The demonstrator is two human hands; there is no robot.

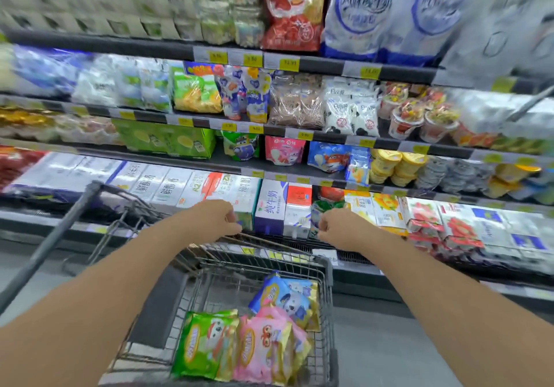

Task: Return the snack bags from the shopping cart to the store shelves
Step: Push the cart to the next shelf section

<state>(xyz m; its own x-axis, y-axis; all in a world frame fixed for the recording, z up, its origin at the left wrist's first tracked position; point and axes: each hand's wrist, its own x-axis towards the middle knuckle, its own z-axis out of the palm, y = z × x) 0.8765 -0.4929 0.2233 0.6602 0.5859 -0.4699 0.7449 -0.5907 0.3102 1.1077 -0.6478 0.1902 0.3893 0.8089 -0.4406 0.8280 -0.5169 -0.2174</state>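
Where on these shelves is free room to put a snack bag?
A bare patch lies on the third shelf, between the green box and the green pouch. Small gaps separate the pink pouch and blue pouch. The milk carton row is packed.

Below your fingers, the grey wire cart [325, 290] holds a green bag [204, 344], a pink bag [263, 350] and a blue bag [287, 296], each edged in gold with a cartoon figure printed on it. Just beyond your fingertips stand a white carton [271, 210] with a purple base and, beside it, what looks like a red-topped white carton [298, 210], somewhat blurred. Yellow price tags [289, 64] line the dark shelf edges above.
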